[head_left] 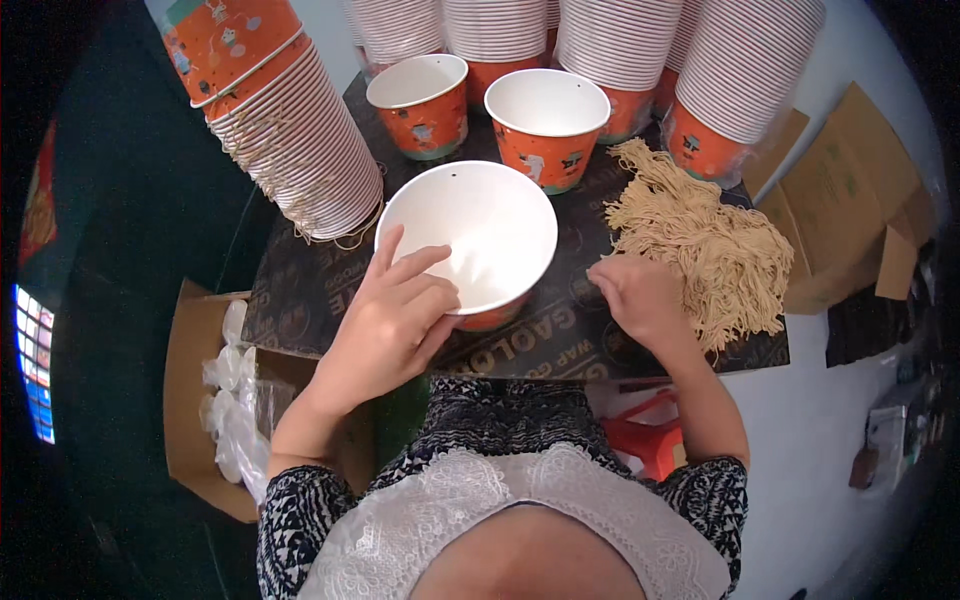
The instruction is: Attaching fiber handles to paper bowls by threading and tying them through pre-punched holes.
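Observation:
A white-lined orange paper bucket (520,230) stands on the table in front of me, with a small dark hole near its far rim. My left hand (390,320) is at the bucket's near left rim. Its thumb and forefinger pinch the edge there, while the other fingers reach over the opening. To the right of the bucket, my right hand (645,305) is closed, thumb against curled fingers. Whatever it may hold is too small to make out. Beside that hand lies a heap of beige strings (735,260), partly covered by the hand and wrist.
Two more paper buckets, one at left (420,125) and one at right (555,145), stand behind. A tall nested stack (310,150) with strings hanging from it leans at left. Wrapped stacks (740,75) line the back. Cardboard boxes (200,400) flank the dark patterned table (550,345).

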`<action>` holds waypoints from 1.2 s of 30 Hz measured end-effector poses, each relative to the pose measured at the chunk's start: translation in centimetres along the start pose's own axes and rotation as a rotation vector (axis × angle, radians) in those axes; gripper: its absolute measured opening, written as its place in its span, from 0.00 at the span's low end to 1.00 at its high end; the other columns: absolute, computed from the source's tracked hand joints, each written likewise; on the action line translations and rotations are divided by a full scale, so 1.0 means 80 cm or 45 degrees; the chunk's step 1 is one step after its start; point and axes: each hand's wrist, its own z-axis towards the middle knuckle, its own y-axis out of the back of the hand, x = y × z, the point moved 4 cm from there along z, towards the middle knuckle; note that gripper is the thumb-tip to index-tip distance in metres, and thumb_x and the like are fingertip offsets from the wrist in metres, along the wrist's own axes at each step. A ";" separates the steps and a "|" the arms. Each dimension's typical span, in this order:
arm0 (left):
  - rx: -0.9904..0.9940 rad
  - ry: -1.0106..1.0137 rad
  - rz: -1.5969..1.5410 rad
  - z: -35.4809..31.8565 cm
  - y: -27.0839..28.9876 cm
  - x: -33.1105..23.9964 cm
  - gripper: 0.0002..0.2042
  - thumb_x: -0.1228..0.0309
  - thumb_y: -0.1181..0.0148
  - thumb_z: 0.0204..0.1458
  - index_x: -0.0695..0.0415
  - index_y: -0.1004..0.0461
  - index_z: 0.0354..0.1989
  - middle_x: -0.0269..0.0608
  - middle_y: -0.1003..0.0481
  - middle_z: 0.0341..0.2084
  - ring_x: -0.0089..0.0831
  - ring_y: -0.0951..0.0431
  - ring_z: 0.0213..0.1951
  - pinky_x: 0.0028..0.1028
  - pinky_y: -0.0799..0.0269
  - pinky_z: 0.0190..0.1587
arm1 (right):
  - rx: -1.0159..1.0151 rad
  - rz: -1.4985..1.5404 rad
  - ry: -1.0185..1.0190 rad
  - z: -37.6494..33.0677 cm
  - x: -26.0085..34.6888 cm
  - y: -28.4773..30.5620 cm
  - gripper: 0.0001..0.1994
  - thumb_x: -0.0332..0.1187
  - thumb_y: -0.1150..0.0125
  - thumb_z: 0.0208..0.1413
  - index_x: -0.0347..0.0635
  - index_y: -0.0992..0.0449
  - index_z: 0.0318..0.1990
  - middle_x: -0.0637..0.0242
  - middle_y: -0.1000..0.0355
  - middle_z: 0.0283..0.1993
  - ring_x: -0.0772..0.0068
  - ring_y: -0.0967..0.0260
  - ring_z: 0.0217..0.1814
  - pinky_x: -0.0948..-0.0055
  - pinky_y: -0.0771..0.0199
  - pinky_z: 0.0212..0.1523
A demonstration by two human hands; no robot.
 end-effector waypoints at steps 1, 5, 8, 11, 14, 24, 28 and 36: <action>-0.037 0.009 0.014 -0.001 -0.003 0.000 0.10 0.81 0.34 0.42 0.58 0.26 0.33 0.39 0.22 0.34 0.45 0.25 0.55 0.57 0.48 0.68 | 0.009 0.128 -0.070 -0.002 0.006 -0.003 0.06 0.29 0.42 0.55 0.38 0.20 0.35 0.56 0.23 0.36 0.52 0.25 0.41 0.58 0.28 0.43; -0.110 0.039 -0.038 -0.001 -0.013 0.001 0.10 0.82 0.35 0.43 0.59 0.26 0.34 0.41 0.22 0.33 0.44 0.23 0.51 0.55 0.43 0.66 | -0.217 0.333 0.226 -0.012 0.040 -0.014 0.06 0.26 0.45 0.55 0.37 0.22 0.36 0.54 0.25 0.34 0.50 0.27 0.39 0.56 0.27 0.41; -0.140 0.096 -0.114 -0.001 -0.018 0.003 0.10 0.83 0.35 0.44 0.60 0.25 0.35 0.42 0.23 0.31 0.44 0.22 0.47 0.53 0.38 0.64 | -0.176 0.702 0.263 -0.020 0.098 0.005 0.05 0.22 0.42 0.55 0.33 0.22 0.38 0.54 0.26 0.32 0.53 0.27 0.33 0.64 0.27 0.34; -0.200 0.101 -0.115 0.001 -0.017 -0.006 0.10 0.81 0.34 0.44 0.60 0.26 0.36 0.45 0.23 0.31 0.45 0.22 0.45 0.46 0.31 0.56 | -0.119 0.879 0.226 -0.021 0.126 0.011 0.05 0.24 0.42 0.58 0.32 0.22 0.38 0.58 0.29 0.28 0.64 0.29 0.28 0.71 0.30 0.30; -0.522 0.058 -0.147 0.001 -0.001 -0.021 0.19 0.85 0.35 0.42 0.61 0.26 0.45 0.48 0.26 0.38 0.47 0.25 0.43 0.39 0.28 0.47 | -0.049 1.084 0.072 -0.016 0.120 0.006 0.07 0.26 0.44 0.61 0.32 0.21 0.38 0.61 0.29 0.28 0.70 0.30 0.28 0.73 0.31 0.29; -0.199 0.037 -0.554 -0.008 -0.027 -0.051 0.16 0.83 0.37 0.49 0.63 0.27 0.49 0.46 0.26 0.33 0.41 0.21 0.32 0.33 0.24 0.33 | 0.204 1.259 0.096 -0.015 0.117 0.005 0.05 0.25 0.42 0.59 0.30 0.24 0.36 0.58 0.29 0.27 0.65 0.30 0.29 0.68 0.31 0.32; -0.197 -0.049 -0.683 -0.020 -0.038 -0.040 0.12 0.83 0.38 0.49 0.62 0.25 0.44 0.44 0.26 0.31 0.38 0.21 0.31 0.30 0.25 0.31 | 0.339 1.289 0.149 -0.019 0.115 -0.009 0.05 0.25 0.42 0.59 0.31 0.24 0.35 0.61 0.30 0.26 0.72 0.32 0.28 0.71 0.32 0.30; -0.453 0.097 -0.693 -0.037 -0.059 -0.030 0.06 0.83 0.42 0.53 0.61 0.32 0.35 0.45 0.29 0.28 0.40 0.25 0.27 0.32 0.29 0.29 | 0.103 1.528 -0.141 -0.030 0.131 -0.034 0.04 0.26 0.40 0.60 0.33 0.25 0.38 0.71 0.29 0.27 0.86 0.36 0.28 0.80 0.34 0.28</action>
